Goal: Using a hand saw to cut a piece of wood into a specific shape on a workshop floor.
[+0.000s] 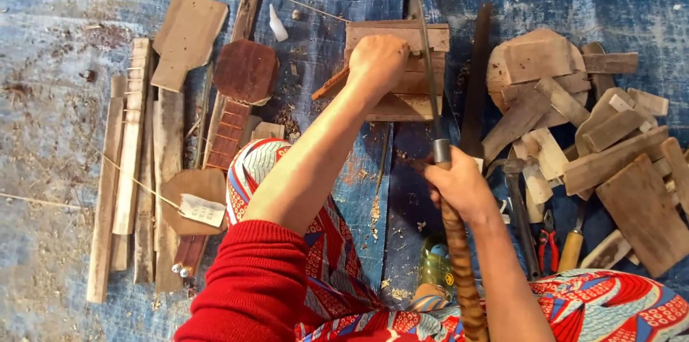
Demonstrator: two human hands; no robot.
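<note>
While the left hand (378, 62) presses a stiff wood block (402, 69) steady, the right hand (459, 185) clasps a blade's wrapped handle (459, 256).

Wood offcuts (617, 170) (pliers (549, 245) beside)

The left hand (377, 62) presses down on a stack of wooden blocks (409, 73) lying on the blue tarp (57, 40), near its far edge. The right hand (459, 188) grips a long knife (430, 83) by its wrapped handle, the blade resting across the blocks. A heap of wood offcuts (588, 119) lies toward the right edge, long wooden slats (129, 162) toward the left.
</note>
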